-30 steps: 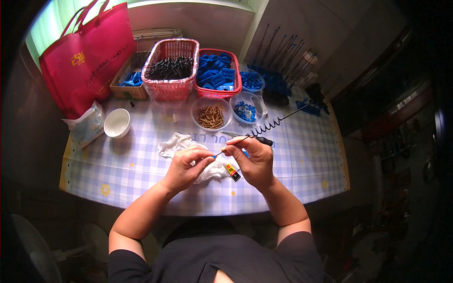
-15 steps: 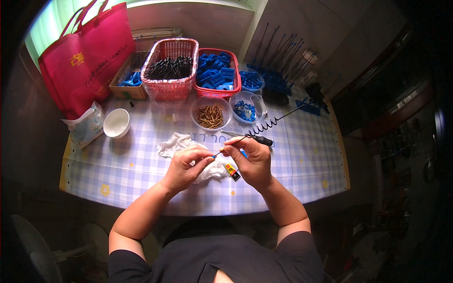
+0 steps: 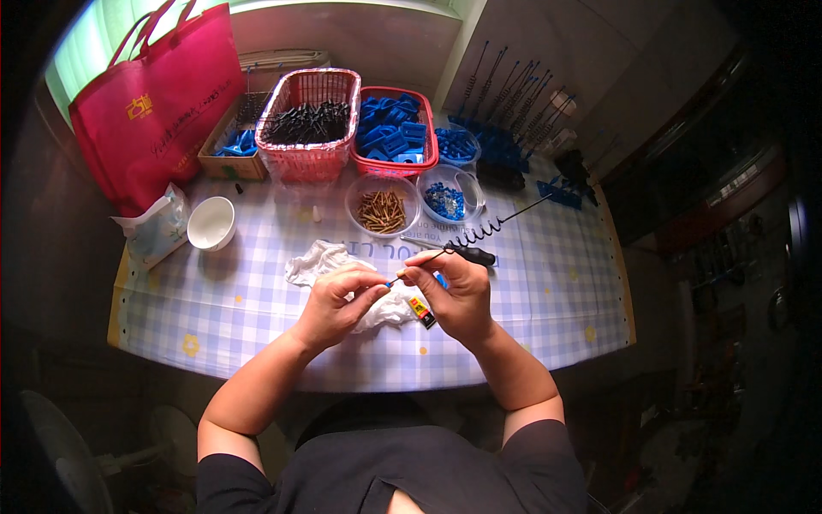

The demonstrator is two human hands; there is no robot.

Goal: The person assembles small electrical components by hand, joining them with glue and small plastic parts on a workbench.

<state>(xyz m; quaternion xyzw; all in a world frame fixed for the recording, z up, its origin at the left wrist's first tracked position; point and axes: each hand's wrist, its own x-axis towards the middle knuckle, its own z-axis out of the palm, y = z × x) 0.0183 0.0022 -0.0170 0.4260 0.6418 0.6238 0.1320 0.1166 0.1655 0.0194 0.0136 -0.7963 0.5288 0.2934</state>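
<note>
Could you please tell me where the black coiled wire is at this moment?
In the head view, the black coiled wire is right of centre, in the right hand, its lower end at the small blue piece in the left hand.

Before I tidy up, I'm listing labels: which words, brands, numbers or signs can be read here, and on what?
I won't copy out wording or brands, only say where they stand.
Pinkish-red bag: yellow emblem, with dark handwriting beside it.
Checked tablecloth: large upside-down lettering, partly covered; smaller print beyond it, partly hidden.
Small yellow-and-black tube or packet: print too small to read.
Held black coiled wire: no lettering visible.
</note>
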